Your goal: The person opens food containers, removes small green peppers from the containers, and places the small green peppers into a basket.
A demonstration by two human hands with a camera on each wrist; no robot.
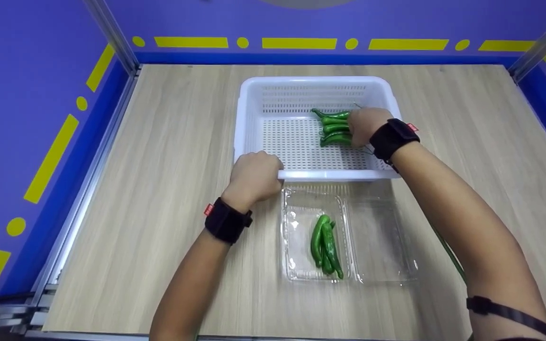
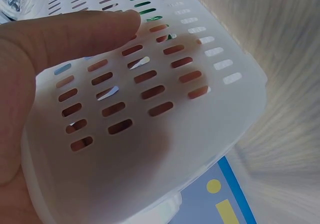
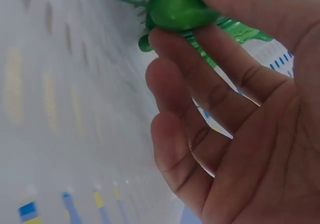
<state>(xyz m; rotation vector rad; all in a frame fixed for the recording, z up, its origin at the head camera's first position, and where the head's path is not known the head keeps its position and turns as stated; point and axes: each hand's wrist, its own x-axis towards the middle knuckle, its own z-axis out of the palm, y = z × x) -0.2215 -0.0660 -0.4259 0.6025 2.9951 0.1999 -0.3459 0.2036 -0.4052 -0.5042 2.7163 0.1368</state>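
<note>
Right hand inside white basket, fingers curled round bunch of green peppers near its right wall. Left hand gripping basket's near rim.

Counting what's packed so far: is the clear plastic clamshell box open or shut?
Open. The clear plastic clamshell box lies spread flat, lid beside tray, with green chili peppers uncovered in its left half.

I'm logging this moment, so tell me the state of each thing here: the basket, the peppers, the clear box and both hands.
White basket: upright on the table, near rim gripped.
Left hand: grips the basket's near rim.
Right hand: inside the basket, holding peppers.
Peppers in basket: bunched, held.
Clear box: open, lid flat.
Peppers in box: lying loose, untouched.
</note>
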